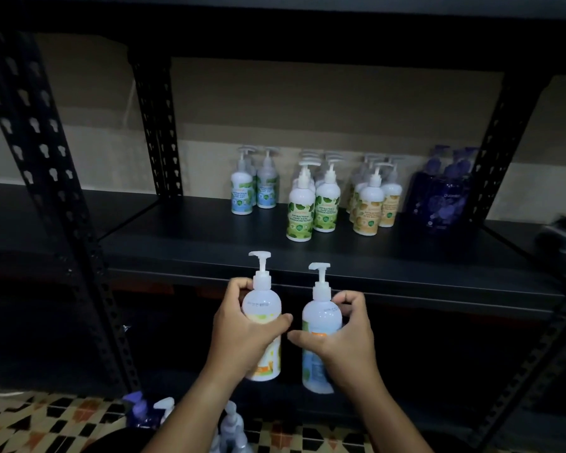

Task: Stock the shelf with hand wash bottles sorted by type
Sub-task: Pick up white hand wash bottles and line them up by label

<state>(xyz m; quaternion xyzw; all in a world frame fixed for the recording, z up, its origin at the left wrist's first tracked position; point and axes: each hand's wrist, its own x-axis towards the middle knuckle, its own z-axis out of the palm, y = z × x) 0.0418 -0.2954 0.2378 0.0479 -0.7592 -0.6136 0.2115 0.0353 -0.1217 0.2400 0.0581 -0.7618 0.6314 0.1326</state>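
Note:
My left hand (242,331) grips a white pump bottle with a yellow-orange label (262,308), held upright below the shelf's front edge. My right hand (343,341) grips a second white pump bottle with a blue label (319,317) beside it. On the black shelf (209,237) stand sorted groups: two blue-label bottles (254,188), several green-label bottles (314,204), several yellow-label bottles (373,204) and dark purple bottles (441,197) at the far right.
Black perforated uprights (46,158) frame the shelf at left, middle and right. More pump bottles (229,426), one purple (141,410), sit low near my arms above a patterned tile floor (30,420). A dark object (562,237) rests at the right edge.

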